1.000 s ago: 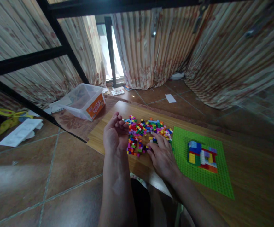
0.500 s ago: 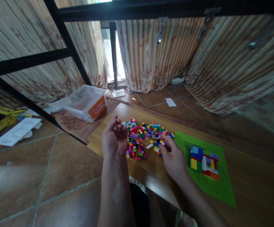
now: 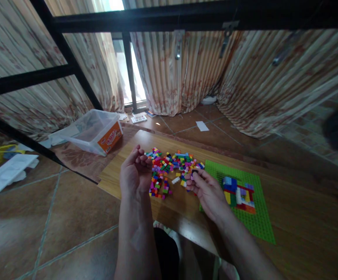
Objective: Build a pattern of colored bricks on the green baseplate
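Note:
My right hand [image 3: 206, 190] pinches a small black toy brick [image 3: 195, 172] between thumb and fingertips, just above the right side of a pile of loose toy bricks [image 3: 164, 165] in many colours. Palm up, my left hand [image 3: 136, 171] is at the pile's left edge, fingers loosely curled and apart from the palm, with nothing visible in it. To the right of my right hand lies a green baseplate [image 3: 262, 221]. On it stands a low brick structure [image 3: 239, 194] in blue, yellow, green, white, red and orange.
The wooden table [image 3: 183, 221] carries the bricks and baseplate. A clear plastic bin [image 3: 93, 132] with an orange label is on the floor beyond its left end. A black metal frame [image 3: 145, 21] crosses above, before striped curtains [image 3: 163, 74]. White packaging [image 3: 8, 173] lies at left.
My right hand has lifted off the bricks and turned, bringing a black brick into view at its fingertips. My left hand keeps its pose. The whole view has shifted slightly.

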{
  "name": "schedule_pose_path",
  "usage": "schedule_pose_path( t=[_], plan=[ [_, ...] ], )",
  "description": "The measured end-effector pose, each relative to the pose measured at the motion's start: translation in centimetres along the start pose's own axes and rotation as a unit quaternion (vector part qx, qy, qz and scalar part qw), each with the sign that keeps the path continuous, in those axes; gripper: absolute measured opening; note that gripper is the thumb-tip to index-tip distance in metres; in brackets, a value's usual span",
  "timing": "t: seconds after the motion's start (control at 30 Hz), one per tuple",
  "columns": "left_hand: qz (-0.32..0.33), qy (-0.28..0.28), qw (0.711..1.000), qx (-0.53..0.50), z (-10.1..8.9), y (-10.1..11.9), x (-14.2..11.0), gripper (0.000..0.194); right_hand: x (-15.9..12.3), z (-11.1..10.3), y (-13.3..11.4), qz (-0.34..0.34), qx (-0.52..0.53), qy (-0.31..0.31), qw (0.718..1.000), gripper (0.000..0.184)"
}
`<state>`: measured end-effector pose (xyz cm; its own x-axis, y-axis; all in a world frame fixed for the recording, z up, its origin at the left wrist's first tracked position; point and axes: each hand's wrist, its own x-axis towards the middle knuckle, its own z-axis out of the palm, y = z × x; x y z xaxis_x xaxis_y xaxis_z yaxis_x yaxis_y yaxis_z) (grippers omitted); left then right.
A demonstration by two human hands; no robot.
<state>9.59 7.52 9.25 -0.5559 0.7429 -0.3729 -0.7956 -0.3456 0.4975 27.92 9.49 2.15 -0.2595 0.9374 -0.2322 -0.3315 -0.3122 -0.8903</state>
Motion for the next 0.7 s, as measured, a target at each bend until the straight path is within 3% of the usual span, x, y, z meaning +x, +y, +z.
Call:
schedule_pose_path(
  t=[0.27,0.43,0.57,0.7],
  plan=[
    [-0.009,-0.002,1.000,0.011,0.22,-0.40,-0.08,0.013,-0.12,0.10,-0.32,-0.033,-0.018,-0.006,0.999,0.029],
    [-0.006,-0.004,1.000,0.012,0.20,-0.37,0.00,0.012,0.15,-0.04,-0.48,-0.056,-0.026,0.043,0.997,0.033],
    [-0.008,-0.007,1.000,0.005,0.15,-0.34,-0.02,0.012,0.44,-0.38,-0.14,-0.026,-0.041,0.069,0.996,0.037],
    [-0.006,-0.003,1.000,0.005,0.11,-0.29,-0.02,0.012,0.53,-0.44,0.40,0.018,-0.053,0.039,0.998,0.036]
  ],
)
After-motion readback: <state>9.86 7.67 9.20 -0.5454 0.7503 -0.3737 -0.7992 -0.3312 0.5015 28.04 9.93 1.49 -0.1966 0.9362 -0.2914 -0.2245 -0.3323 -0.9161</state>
